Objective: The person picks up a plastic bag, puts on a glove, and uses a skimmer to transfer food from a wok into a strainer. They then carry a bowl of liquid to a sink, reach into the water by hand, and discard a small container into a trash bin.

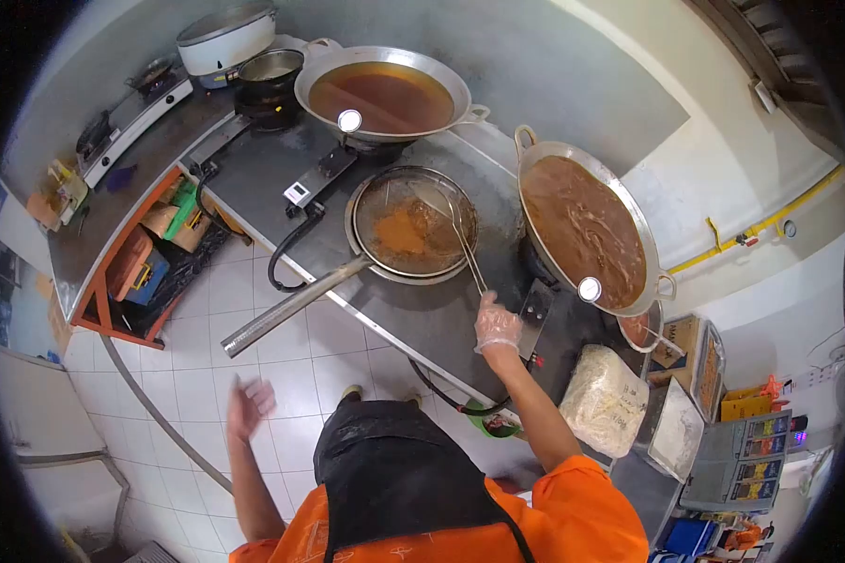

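Observation:
My right hand (498,324), in a clear plastic glove, is closed around the long wire handle of a skimmer (462,235). The skimmer's head lies over a large round mesh strainer (355,220), which holds brown crumbs and an orange-brown patch. That strainer rests on the dark worktop, and a thick metal handle (291,310) runs from it past the front edge. Bare and slightly blurred, my left hand (251,403) hangs over the floor near the handle's end, fingers apart, holding nothing.
A wok of amber liquid (390,68) stands at the back, and a wok of bubbling brown liquid (532,192) at the right. A wrapped pale block (606,402) sits by my right arm. A yellow gas pipe (779,221) follows the wall; a hose (155,413) crosses the floor.

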Demonstrator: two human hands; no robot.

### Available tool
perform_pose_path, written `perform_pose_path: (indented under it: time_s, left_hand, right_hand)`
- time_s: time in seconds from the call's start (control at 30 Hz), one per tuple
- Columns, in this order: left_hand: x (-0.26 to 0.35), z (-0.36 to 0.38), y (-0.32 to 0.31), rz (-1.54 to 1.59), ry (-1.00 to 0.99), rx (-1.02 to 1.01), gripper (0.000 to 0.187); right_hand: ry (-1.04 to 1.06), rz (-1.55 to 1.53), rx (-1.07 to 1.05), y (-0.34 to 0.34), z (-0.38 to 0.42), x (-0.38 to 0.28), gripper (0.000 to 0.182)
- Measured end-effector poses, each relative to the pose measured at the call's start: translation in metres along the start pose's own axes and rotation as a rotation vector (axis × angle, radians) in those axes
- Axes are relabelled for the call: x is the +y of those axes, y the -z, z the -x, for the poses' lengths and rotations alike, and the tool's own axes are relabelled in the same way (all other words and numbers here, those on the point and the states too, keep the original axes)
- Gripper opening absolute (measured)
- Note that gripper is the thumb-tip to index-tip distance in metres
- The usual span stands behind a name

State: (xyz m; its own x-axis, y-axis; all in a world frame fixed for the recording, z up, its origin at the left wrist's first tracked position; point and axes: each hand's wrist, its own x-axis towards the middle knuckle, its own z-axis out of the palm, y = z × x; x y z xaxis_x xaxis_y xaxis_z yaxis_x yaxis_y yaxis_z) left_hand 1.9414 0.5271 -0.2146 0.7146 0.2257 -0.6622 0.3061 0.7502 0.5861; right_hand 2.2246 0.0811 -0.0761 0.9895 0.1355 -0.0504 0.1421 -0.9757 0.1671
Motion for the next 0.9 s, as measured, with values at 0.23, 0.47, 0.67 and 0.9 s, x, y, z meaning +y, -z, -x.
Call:
perform_pose_path:
  time_s: [0.23,0.47,0.67,0.9]
  left_hand:
    - [0.167,0.018,-0.168,-0.19,0.208,-0.411,0.074]
    - [0.116,0.054,-0.212,-0.454,0.371,-0.548,0.031]
    - [0.101,0.084,-0.24,-0.625,0.259,-0.385,0.019]
    - [0.107,0.103,-0.256,-0.964,0.106,-0.379,0.024]
  right_hand:
    - [-0.164,-0.396,-0.08,-0.025,0.002,-0.026,0.025]
    - [-0.604,-1.881,-0.602,-0.033,0.026,-0.068,0.006]
    - [-0.097,-0.859,-0.013,-0.028,0.033,-0.124,0.019]
    - [-0.294,-0.764,-0.041,-0.009,0.0,-0.102,0.027]
